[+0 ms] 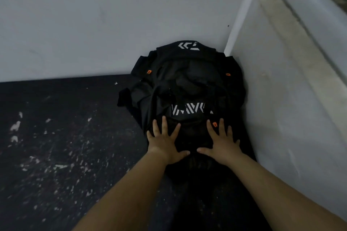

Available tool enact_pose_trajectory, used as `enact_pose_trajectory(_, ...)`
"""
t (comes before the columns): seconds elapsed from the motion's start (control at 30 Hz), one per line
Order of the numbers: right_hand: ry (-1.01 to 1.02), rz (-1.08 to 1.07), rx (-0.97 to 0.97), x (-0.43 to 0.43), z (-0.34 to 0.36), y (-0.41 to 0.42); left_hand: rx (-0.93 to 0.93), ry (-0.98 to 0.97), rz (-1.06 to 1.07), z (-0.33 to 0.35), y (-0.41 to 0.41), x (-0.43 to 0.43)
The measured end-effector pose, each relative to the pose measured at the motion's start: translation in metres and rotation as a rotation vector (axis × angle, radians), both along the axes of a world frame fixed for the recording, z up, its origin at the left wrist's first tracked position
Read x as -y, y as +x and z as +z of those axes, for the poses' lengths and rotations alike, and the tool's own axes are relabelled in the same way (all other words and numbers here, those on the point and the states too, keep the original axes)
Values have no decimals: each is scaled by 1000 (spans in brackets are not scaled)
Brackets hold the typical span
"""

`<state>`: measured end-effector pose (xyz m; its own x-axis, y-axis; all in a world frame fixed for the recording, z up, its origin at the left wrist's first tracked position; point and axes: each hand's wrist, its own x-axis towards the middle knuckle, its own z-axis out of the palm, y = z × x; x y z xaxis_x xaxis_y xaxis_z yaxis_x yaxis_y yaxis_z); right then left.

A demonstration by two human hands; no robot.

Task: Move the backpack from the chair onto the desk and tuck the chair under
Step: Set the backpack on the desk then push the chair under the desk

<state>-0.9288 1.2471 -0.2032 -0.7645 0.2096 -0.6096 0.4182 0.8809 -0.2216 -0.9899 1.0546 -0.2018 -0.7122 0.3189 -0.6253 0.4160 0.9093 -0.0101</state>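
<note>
Pressing 2 flat, splayed hands, left hand (pixel 165 144) and right hand (pixel 222 143), gripping nothing, onto black fabric backpack (pixel 187 84) already lying on dark scuffed desk (pixel 56 146); chair unseen, tucking probably remaining.

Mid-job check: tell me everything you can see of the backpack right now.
The backpack is black, of soft crumpled fabric, with white angular markings near its top and across its lower front, and small orange tabs at its sides. It lies slumped on the dark scuffed desk, pushed into the corner where two pale walls meet. The left hand and right hand rest flat on its near end, fingers spread, no closed grip.
</note>
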Motion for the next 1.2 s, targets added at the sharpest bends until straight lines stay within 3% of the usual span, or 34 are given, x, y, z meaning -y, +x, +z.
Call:
enact_pose_trajectory(0.23,109,57,-82,29,41,15,-51,192,5,40,23,29)
enact_pose_trajectory(0.6,85,64,-363,122,175,64,-362,397,8,170,78,125)
enact_pose_trajectory(1.2,96,83,-581,348,275,339,-546,472,-61,264,332,393)
